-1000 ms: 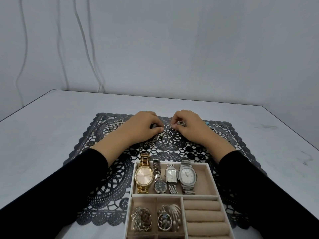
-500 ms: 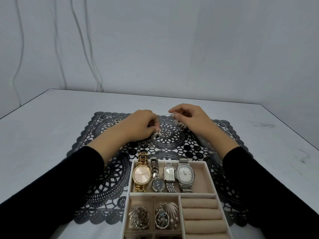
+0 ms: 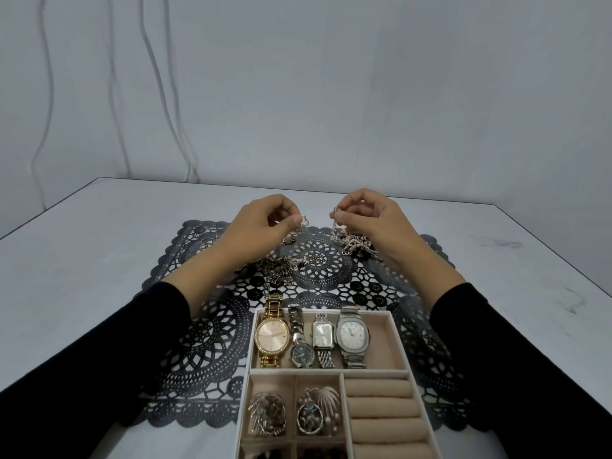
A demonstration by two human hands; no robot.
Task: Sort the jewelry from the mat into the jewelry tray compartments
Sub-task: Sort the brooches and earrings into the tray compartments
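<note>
2 long black sleeves (image 3: 99, 352), bare hands

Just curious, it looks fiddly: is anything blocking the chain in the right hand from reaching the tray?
Nothing visible: the right hand pinches the chain above the mat, with only flat lace before the tray.

Metal and cloth
The chain (image 3: 335, 228) in the right hand (image 3: 377, 223) and the small piece (image 3: 304, 220) in the left hand (image 3: 258, 226) are silvery metal; nearer than them, the tray (image 3: 384, 352) is lined in matt beige cloth, its watches (image 3: 352, 334) glossy metal; the mat (image 3: 205, 342) faintly shiny, the counter (image 3: 99, 260) smooth.
</note>
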